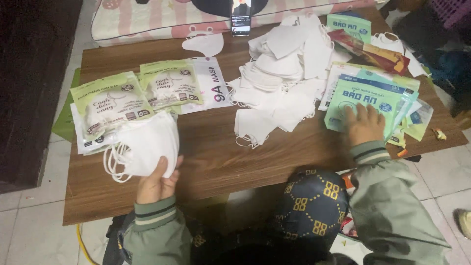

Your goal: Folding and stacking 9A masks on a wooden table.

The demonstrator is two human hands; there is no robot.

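My left hand (156,182) grips a stack of white face masks (145,145) by its lower edge, ear loops dangling to the left, just above the brown wooden table (211,157). My right hand (363,125) lies flat, fingers spread, on a pile of teal mask pouches (365,100) at the table's right side. A loose heap of white masks (282,78) covers the middle of the table. Pale green filled mask packets (130,98) lie at the left, right behind the held stack.
A white pouch (212,81) lies beside the green packets. A single mask (205,44) and a propped phone (241,19) sit at the far edge before a pink striped cushion (147,22). Red-and-yellow wrappers (373,51) lie at far right. Tiled floor surrounds the low table.
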